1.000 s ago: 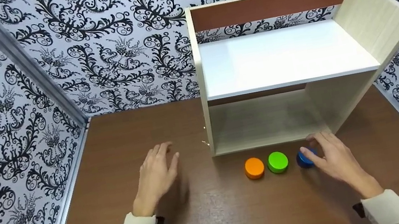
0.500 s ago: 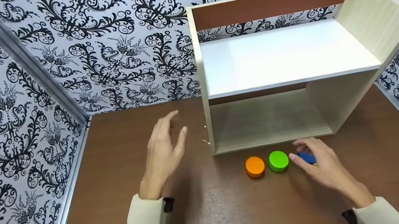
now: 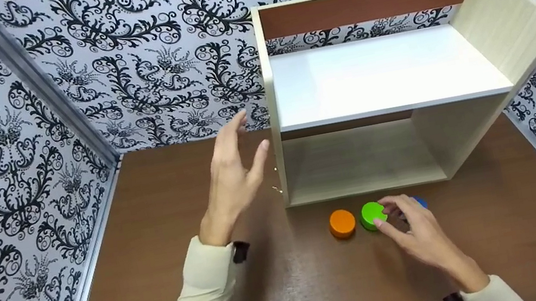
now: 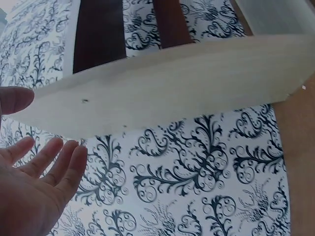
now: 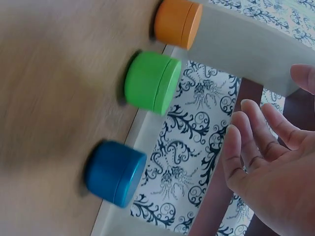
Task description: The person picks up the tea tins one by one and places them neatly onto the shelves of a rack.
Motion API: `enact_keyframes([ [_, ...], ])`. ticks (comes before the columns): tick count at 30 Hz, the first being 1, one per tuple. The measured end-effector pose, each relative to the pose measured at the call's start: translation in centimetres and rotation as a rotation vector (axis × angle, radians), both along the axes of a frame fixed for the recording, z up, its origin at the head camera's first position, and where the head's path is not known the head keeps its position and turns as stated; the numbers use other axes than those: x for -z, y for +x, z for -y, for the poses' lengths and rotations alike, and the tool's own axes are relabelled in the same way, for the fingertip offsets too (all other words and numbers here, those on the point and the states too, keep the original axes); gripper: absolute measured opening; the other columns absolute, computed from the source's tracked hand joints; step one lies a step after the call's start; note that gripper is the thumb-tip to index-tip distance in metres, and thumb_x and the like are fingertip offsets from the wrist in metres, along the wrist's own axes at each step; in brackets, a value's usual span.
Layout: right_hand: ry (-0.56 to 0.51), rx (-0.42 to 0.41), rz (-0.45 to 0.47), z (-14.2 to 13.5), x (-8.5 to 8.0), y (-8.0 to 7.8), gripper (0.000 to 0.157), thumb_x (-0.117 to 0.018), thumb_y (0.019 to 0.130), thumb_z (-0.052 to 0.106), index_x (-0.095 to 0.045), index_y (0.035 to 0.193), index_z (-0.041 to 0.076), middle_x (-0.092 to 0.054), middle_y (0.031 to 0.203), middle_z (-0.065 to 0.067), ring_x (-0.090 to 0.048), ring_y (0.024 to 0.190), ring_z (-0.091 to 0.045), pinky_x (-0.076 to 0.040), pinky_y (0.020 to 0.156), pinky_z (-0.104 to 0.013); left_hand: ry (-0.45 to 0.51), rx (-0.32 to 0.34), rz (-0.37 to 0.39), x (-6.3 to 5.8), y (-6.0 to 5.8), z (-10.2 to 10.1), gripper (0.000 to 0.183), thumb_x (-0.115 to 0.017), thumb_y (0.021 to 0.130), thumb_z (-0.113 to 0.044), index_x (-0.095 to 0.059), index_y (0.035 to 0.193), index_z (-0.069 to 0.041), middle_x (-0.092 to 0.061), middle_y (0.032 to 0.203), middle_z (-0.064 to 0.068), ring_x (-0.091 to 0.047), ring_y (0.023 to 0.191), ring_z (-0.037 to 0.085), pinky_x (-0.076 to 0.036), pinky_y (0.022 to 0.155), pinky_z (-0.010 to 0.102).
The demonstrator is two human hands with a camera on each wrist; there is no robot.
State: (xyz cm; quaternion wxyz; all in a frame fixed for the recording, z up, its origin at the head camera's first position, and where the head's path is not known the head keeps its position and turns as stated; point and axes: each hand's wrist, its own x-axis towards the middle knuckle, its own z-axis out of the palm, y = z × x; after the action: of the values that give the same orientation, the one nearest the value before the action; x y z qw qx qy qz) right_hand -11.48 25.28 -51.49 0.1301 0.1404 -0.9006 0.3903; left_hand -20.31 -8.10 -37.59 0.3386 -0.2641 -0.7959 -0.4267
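Note:
Three small round lidded jars stand in a row in front of the shelf unit: an orange jar (image 3: 342, 224), a green jar (image 3: 371, 214) and a blue jar (image 5: 115, 172). My right hand (image 3: 419, 235) hovers over the green and blue ones, partly covering the blue in the head view. The right wrist view shows its fingers apart from all three jars, with nothing in the palm. Raised beside the unit's left side panel (image 4: 172, 93), my left hand (image 3: 235, 181) has its thumb and fingers spread and holds nothing.
The shelf unit (image 3: 506, 28) stands at the back right of the brown table (image 3: 316, 296), with a white upper shelf (image 3: 387, 74) and an open lower compartment (image 3: 358, 159). Patterned walls (image 3: 162, 81) enclose the table at the back and sides.
My left hand has risen and moved forward and right toward the unit's side panel. My right hand has shifted left, from over the blue jar toward the green one. The jars stay put.

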Motion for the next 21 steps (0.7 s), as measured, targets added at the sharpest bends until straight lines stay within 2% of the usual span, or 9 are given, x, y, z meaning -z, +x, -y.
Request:
enact_keyframes([
  [4, -0.051, -0.027, 0.041, 0.7, -0.1, 0.3, 0.036, -0.076, 0.092, 0.015, -0.064, 0.124, 0.005, -0.064, 0.105, -0.005, -0.061, 0.092, -0.022, -0.058, 0.077, -0.031, 0.019, 0.019, -0.055, -0.9, -0.5, -0.7, 0.057, -0.069, 0.094, -0.009, -0.044, 0.143, 0.009, -0.056, 0.131, 0.021, -0.054, 0.119, 0.029, -0.047, 0.110, 0.036],
  [7, -0.083, -0.040, 0.057, 1.1, -0.1, 0.4, 0.035, -0.076, 0.092, 0.015, -0.065, 0.124, 0.009, -0.065, 0.106, -0.006, -0.060, 0.094, -0.019, -0.058, 0.079, -0.031, 0.035, 0.032, -0.076, -1.4, -0.9, -1.1, 0.059, -0.069, 0.095, -0.010, -0.043, 0.144, 0.009, -0.055, 0.132, 0.022, -0.053, 0.120, 0.030, -0.046, 0.111, 0.037],
  [13, -0.104, -0.056, 0.072, 2.1, -0.2, 0.4, 0.033, -0.076, 0.092, 0.017, -0.065, 0.122, 0.012, -0.065, 0.106, -0.003, -0.062, 0.096, -0.025, -0.058, 0.078, -0.033, 0.046, 0.062, -0.069, -2.4, -1.5, -1.8, 0.063, -0.068, 0.096, -0.012, -0.039, 0.148, 0.007, -0.051, 0.141, 0.022, -0.052, 0.123, 0.029, -0.046, 0.110, 0.034],
  [16, -0.111, -0.055, 0.099, 2.6, -0.4, 0.4, 0.033, -0.076, 0.093, 0.019, -0.065, 0.123, 0.012, -0.065, 0.106, -0.008, -0.061, 0.095, -0.022, -0.059, 0.077, -0.033, 0.049, 0.072, -0.076, -2.9, -2.0, -2.1, 0.064, -0.069, 0.095, -0.011, -0.039, 0.148, 0.008, -0.050, 0.143, 0.022, -0.051, 0.124, 0.028, -0.047, 0.109, 0.034],
  [21, -0.123, -0.056, 0.141, 2.9, -0.8, 0.6, 0.034, -0.075, 0.094, 0.020, -0.064, 0.125, 0.011, -0.065, 0.108, -0.009, -0.060, 0.096, -0.021, -0.061, 0.077, -0.035, 0.065, 0.104, -0.082, -3.5, -2.7, -2.5, 0.064, -0.068, 0.095, -0.009, -0.038, 0.149, 0.007, -0.046, 0.148, 0.023, -0.049, 0.128, 0.030, -0.043, 0.113, 0.034],
])
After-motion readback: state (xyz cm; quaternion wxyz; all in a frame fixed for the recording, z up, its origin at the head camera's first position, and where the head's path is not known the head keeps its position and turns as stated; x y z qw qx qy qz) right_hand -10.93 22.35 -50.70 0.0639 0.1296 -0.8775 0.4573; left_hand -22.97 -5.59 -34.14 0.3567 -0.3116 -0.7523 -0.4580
